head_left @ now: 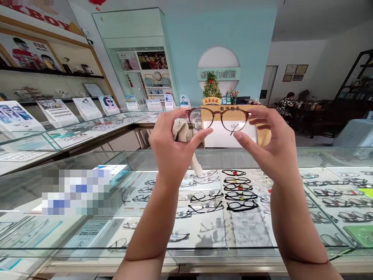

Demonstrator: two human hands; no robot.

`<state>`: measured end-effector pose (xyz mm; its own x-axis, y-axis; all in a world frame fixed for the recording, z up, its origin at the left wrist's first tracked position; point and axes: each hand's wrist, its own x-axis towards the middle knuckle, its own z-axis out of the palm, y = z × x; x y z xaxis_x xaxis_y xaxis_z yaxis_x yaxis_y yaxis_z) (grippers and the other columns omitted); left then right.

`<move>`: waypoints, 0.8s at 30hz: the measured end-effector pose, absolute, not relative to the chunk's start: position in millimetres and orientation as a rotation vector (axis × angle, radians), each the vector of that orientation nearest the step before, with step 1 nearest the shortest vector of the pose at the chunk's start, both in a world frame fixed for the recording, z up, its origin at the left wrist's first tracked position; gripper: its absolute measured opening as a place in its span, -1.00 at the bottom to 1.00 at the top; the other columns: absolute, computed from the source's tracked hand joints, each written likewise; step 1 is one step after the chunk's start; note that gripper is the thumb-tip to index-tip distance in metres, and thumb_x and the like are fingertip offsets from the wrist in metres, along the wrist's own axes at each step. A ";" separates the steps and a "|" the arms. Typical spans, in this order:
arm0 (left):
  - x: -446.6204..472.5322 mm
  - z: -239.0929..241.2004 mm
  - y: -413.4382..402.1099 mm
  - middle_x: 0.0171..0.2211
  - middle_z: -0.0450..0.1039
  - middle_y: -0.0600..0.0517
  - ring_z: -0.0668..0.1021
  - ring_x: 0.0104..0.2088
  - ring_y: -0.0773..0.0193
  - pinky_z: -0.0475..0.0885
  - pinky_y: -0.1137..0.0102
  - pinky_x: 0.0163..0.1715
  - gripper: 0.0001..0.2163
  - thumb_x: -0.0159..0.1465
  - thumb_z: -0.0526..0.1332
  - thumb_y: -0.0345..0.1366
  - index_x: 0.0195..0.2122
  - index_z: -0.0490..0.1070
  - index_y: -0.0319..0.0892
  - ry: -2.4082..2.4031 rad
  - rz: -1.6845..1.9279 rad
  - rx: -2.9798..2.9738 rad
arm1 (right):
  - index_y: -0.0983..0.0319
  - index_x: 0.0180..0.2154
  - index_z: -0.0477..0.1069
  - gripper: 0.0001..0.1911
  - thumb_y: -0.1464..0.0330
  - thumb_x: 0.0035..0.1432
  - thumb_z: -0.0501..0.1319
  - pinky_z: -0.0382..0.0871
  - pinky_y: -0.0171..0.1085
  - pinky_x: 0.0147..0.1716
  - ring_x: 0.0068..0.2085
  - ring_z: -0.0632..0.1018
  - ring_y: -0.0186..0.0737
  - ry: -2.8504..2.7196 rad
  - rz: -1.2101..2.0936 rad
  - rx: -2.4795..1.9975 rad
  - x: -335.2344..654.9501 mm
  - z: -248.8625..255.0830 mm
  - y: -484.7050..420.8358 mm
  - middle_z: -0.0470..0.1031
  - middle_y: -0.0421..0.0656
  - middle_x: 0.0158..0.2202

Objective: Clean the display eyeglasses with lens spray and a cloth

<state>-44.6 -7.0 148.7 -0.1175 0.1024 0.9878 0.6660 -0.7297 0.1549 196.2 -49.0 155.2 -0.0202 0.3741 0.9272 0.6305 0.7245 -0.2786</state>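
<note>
Raised in front of me, above the glass counter, is a pair of eyeglasses (pixel 217 112) with a brownish frame and clear round lenses. My left hand (pixel 171 144) grips the frame's left end between its fingers, and a crumpled beige cloth (pixel 183 130) is bunched in the same palm, one end hanging below. At the frame's right end, my right hand (pixel 271 140) has its fingers closed around the corner by the hinge. Its thumb is near the lower edge of the right lens. A thin temple tip shows beside that thumb.
Below my arms runs a glass display case (pixel 204 252) holding rows of eyeglasses (pixel 240 194). Another glass counter (pixel 55 146) with standing cards (pixel 55 112) is at the left. Beyond stands a cashier desk (pixel 210 136) with a plant (pixel 211 85). A person (pixel 287 105) sits far right.
</note>
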 end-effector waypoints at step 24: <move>-54.0 147.9 -1.8 -0.08 0.73 0.04 0.70 -0.05 0.02 0.62 0.05 0.06 -0.67 0.23 0.62 -0.01 -0.01 0.73 0.11 -1.136 -1.950 -1.994 | 0.05 0.23 0.61 -0.52 0.08 0.37 0.43 0.64 0.02 -0.03 -0.03 0.73 0.01 -1.607 -0.240 -0.952 192.3 150.9 -26.2 0.73 -0.05 0.11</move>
<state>-54.0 -1.8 147.9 -0.1185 0.4138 0.9026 0.5811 -0.7082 0.4009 192.3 -26.2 150.9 0.0269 0.4424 0.8964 0.6850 0.6450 -0.3388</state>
